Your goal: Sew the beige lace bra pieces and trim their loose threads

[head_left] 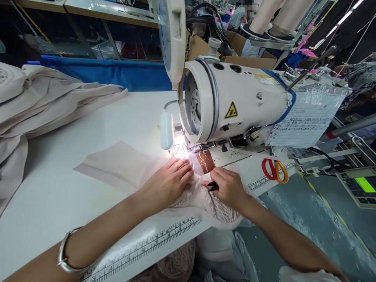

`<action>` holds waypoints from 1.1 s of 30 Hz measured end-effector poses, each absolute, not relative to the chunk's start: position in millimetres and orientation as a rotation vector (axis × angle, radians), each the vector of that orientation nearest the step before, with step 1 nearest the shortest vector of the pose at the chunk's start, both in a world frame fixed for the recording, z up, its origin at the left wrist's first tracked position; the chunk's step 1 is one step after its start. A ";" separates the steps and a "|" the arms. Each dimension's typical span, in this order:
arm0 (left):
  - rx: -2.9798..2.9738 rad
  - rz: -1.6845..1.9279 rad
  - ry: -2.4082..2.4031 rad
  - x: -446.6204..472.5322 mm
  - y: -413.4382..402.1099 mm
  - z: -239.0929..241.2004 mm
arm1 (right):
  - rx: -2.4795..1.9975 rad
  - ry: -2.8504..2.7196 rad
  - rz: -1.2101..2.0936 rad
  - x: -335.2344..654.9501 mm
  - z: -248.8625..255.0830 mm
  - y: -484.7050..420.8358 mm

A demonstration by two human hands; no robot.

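A pale pink lace garment piece (194,192) lies on the sewing machine bed, its edge under the lit needle area. My left hand (172,178) rests palm down on the lace, fingers lying close together just in front of the presser foot. Beside it, to the right, my right hand (229,186) is closed around a small black pointed tool (213,186), possibly thread snips; its fingertips also touch the cloth. The sewing machine head (235,102) stands just beyond both hands. Plain cloth of the same colour (114,164) spreads left of my left hand.
A pile of pale fabric (44,102) covers the table's far left. Scissors with red and orange handles (274,171) hang at the right. A printed ruler strip (155,243) runs along the front edge. A small lamp (166,129) and a handwritten sheet (302,121) are near the machine.
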State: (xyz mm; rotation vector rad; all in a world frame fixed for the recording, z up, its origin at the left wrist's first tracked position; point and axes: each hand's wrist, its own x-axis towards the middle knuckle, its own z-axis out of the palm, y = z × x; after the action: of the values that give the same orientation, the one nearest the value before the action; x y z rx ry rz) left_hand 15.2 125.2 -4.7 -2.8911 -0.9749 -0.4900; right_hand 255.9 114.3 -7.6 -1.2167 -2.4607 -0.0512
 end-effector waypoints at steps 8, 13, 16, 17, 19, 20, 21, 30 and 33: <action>-2.966 -0.670 -0.905 12.2 130.9 0.1 | -1.268 -2.780 0.239 253.6 17.9 157.4; -2.950 -0.618 -0.946 13.9 128.7 6.2 | -1.351 -2.829 0.257 244.4 20.2 163.9; -2.928 -0.568 -0.965 12.6 128.5 6.1 | -1.356 -2.852 0.227 241.5 20.2 167.5; -2.915 -0.560 -0.969 11.7 128.7 5.3 | -1.364 -2.863 0.207 240.6 20.9 168.9; -2.894 -0.552 -0.973 9.7 129.5 3.1 | -1.370 -2.883 0.166 239.3 22.6 171.5; -2.887 -0.541 -0.971 8.8 130.0 2.0 | -1.361 -2.885 0.153 239.0 23.3 172.6; -2.880 -0.528 -0.968 8.0 130.6 1.2 | -1.343 -2.881 0.145 238.9 23.7 173.6; -2.873 -0.514 -1.030 7.4 132.1 1.6 | -1.215 -2.821 0.199 242.3 20.1 179.5; -2.877 -0.528 -1.037 6.6 131.5 0.4 | -1.144 -2.846 0.230 244.4 19.7 182.5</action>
State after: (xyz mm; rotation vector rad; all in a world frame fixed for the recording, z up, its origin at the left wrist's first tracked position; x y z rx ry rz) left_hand 6.6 131.5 0.4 -2.8765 -1.0368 -0.5282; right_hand 244.4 182.5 19.7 -1.1437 -2.8461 0.2303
